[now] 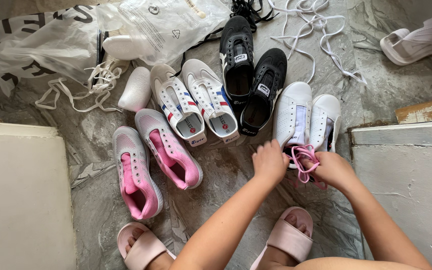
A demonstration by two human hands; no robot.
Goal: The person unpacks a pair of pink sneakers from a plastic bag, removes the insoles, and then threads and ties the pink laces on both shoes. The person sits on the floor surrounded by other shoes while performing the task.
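Note:
My left hand [270, 162] and my right hand [332, 169] are together at the heel of a white sneaker [292, 114]. Both pinch a tangled pink shoelace [303, 159] that loops between them. The sneaker's mate [325, 121] lies right beside it, unlaced. My feet in pale pink slides [290, 235] rest on the marble floor just below the hands.
Pink mesh sneakers [153, 162], white sneakers with red and blue stripes [195, 102] and black sneakers [251, 75] lie in a row on the floor. White laces [321, 35], plastic bags [166, 22], white shoe inserts [136, 89] and a white sandal [416, 42] lie beyond. Pale walls [21, 200] flank both sides.

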